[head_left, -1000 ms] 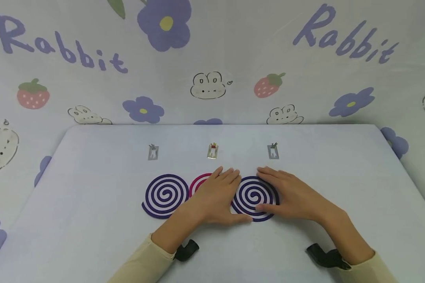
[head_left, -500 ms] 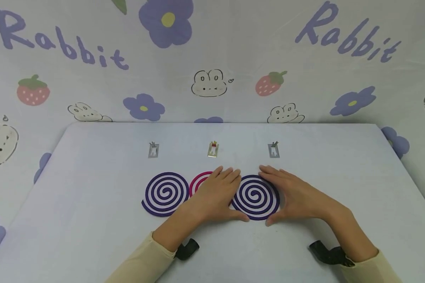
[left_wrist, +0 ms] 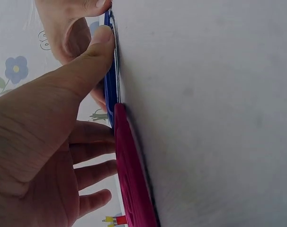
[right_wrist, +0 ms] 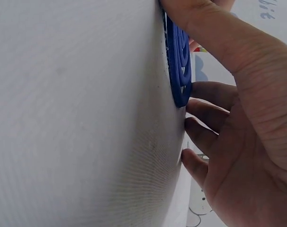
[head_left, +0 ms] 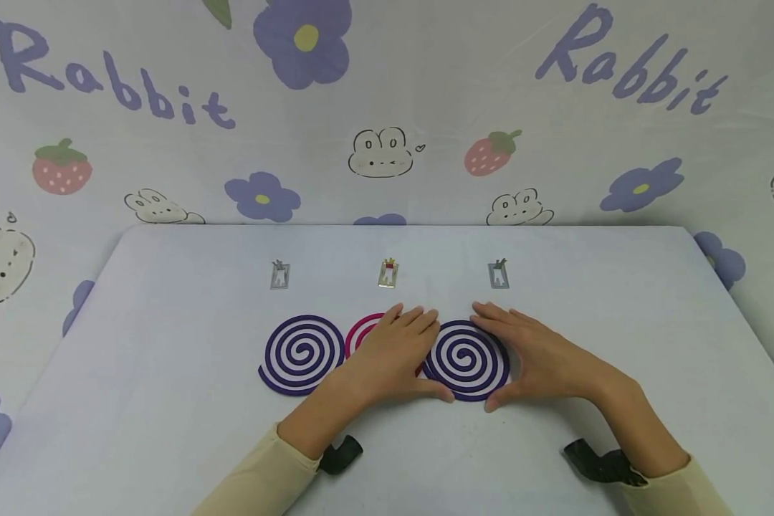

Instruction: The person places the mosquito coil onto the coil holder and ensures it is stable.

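Note:
A dark blue mosquito coil (head_left: 464, 356) lies flat on the white table between my two hands. My left hand (head_left: 383, 365) is at its left side, fingers extended forward and thumb touching the near edge. Under that hand a pink mosquito coil (left_wrist: 131, 175) is mostly hidden in the head view. My right hand (head_left: 545, 358) curves around the right side of the blue coil, with fingertips at its far right rim and thumb at the near rim. In the right wrist view the blue coil's edge (right_wrist: 181, 97) meets the fingertips. Neither hand grips it.
Another dark blue coil (head_left: 304, 351) lies at the left, beside the pink one. Farther back stand out three small metal coil stands in a row: a left one (head_left: 280, 275), a middle one (head_left: 388, 274) with red and yellow, and a right one (head_left: 499, 274). A patterned cloth (head_left: 426, 86) hangs behind the table.
My right thumb has moved off the top of the right blue coil to its near edge, and the right hand has shifted slightly right. The left hand stays nearly in place.

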The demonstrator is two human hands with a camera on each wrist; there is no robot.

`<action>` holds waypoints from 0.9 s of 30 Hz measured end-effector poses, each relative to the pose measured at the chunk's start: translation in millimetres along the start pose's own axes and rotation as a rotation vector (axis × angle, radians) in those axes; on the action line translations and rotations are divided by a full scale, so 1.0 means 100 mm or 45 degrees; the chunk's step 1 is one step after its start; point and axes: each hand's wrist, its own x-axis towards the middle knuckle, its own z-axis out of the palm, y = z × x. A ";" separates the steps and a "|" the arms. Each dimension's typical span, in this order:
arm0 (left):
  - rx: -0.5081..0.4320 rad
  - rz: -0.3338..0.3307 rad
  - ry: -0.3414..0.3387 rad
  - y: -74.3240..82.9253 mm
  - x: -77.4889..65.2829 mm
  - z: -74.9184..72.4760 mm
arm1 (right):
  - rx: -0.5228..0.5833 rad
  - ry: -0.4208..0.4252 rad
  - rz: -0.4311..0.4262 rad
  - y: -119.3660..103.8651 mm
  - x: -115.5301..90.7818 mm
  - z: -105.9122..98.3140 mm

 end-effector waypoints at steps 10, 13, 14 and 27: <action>-0.035 -0.013 -0.047 0.00 0.00 0.00 | -0.025 0.011 0.034 -0.01 0.02 0.00; -0.050 -0.015 -0.056 0.00 0.00 -0.01 | -0.035 0.026 0.032 -0.01 0.02 0.00; -0.056 -0.016 -0.058 0.00 0.00 -0.01 | -0.038 0.028 0.035 -0.01 0.02 0.00; -0.136 -0.004 -0.061 -0.02 0.00 0.01 | -0.031 0.059 0.045 -0.02 0.00 -0.04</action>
